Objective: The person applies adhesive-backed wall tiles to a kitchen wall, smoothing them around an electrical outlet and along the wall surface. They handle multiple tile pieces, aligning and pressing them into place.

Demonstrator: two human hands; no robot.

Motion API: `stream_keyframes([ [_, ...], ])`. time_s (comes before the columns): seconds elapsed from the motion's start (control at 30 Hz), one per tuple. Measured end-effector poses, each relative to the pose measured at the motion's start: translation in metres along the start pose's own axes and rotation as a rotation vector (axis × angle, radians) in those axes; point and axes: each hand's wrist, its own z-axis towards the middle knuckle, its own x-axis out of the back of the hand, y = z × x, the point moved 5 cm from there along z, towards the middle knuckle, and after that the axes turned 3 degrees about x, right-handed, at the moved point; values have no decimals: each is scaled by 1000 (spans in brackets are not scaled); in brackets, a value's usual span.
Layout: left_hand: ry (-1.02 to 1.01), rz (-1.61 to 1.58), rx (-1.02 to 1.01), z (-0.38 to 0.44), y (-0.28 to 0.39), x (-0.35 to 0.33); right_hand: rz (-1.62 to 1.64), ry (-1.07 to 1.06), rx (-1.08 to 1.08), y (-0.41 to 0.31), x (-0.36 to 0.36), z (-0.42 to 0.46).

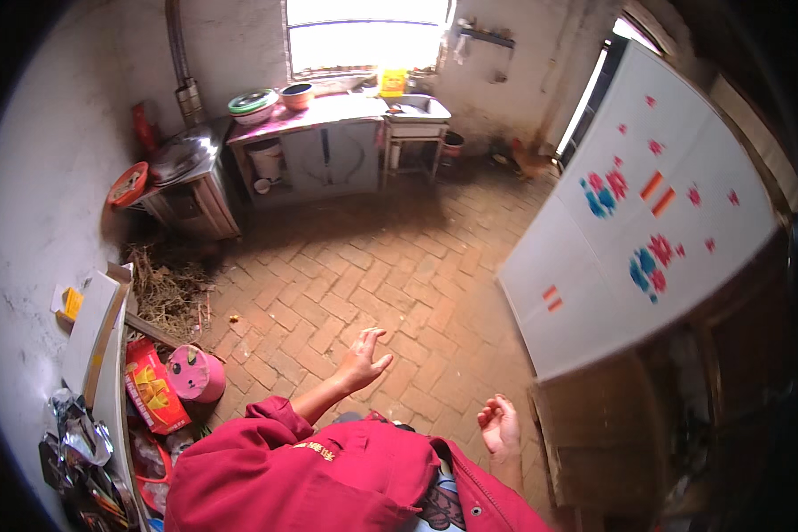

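My left hand point(364, 360) reaches forward over the brick floor point(372, 286), its thumb and fingers apart and nothing in it. To the right my right hand point(502, 425) hangs palm up with loosely curled fingers, also holding nothing. Both wrists come out of the sleeves of a red jacket point(319, 472). A wooden cabinet point(605, 425) stands close beside my right hand. Closest on the left-hand side are a pink round stool or box point(197, 374) with a face pattern and a red carton point(154, 386) bearing writing.
A large white panel with flower decals point(605, 233) leans up on the right. Dry straw point(163, 292) lies by a stove point(189, 179) at the left wall. Beyond are a counter point(332, 153) with basins point(253, 105), a sink point(417, 108) and a chicken point(527, 159).
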Motion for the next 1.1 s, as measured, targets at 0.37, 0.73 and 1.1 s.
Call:
stream_keyframes([
  [0.37, 118, 48, 158, 295, -107, -25, -40, -61, -134, -65, -184, 288],
  [0.73, -35, 27, -141, 745, -54, -42, 40, 155, 211, -235, -307, 525],
  [1.1, -179, -102, -357, 1089, 66, -205, 228, -29, 140, -423, -431, 858],
])
